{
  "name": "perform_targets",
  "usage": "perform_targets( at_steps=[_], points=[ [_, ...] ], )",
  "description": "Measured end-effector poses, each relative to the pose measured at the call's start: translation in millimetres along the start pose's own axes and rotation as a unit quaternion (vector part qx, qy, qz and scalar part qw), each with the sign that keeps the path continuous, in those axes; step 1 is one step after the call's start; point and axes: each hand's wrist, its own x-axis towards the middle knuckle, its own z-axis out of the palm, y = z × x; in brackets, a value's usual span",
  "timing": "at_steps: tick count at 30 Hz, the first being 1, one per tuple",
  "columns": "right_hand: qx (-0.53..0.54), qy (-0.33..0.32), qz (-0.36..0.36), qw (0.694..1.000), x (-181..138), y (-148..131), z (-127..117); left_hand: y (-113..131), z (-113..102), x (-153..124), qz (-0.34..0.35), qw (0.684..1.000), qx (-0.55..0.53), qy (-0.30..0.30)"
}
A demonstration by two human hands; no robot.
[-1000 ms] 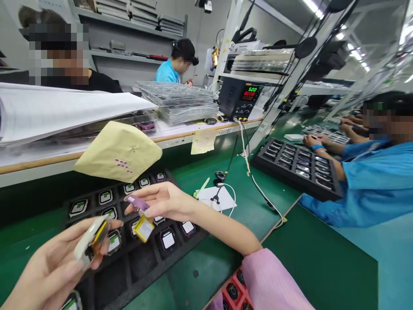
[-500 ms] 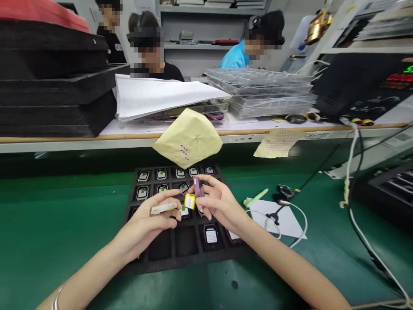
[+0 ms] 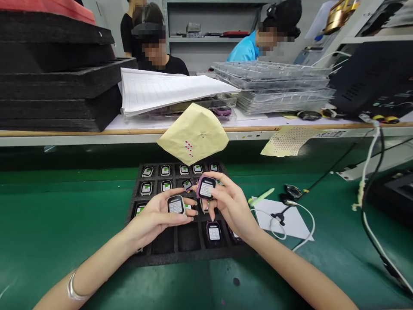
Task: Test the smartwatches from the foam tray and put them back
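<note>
My left hand [image 3: 155, 215] holds a pale-framed smartwatch body [image 3: 176, 205], its lit face turned up toward me. Close beside it, my right hand [image 3: 230, 202] grips a purple-framed smartwatch body [image 3: 206, 187] between thumb and fingers, its screen also facing me. Both are held above a black foam tray [image 3: 161, 257] with square compartments. Several watch bodies lie in the tray, among them a dark purple one [image 3: 213, 232] in the front row and a pale one [image 3: 146, 188] at the left. My hands hide part of the middle compartments.
A white sheet [image 3: 264, 219] with a cable, a green pen-like tool [image 3: 262, 197] and a small round device [image 3: 293, 190] lie at the right. Yellow paper [image 3: 195, 133] hangs from the shelf edge. Black foam trays [image 3: 48, 94] and clear trays [image 3: 280, 86] are stacked above. Co-workers sit behind.
Both watch bodies have turned from edge-on to face me. The yellow block seen beside the purple watch is out of sight now. The camera view has shifted slightly.
</note>
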Motion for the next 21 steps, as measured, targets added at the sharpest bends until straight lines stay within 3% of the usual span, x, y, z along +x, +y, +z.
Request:
perform_targets(
  at_steps=[6,12,21],
  points=[
    [-0.069,0.053,-0.036,0.996,-2.7,0.7,-0.1,-6.3,1.7,-1.4,0.012,0.999,0.03,0.012],
    [-0.066,0.031,-0.051,0.996,-7.1,-3.3,-1.6,-3.4,1.6,-1.2,0.031,0.999,0.034,0.003],
    [-0.074,0.042,-0.046,0.995,-17.3,-13.5,5.0,-7.0,9.0,-9.4,0.165,0.981,0.103,-0.008]
  ],
)
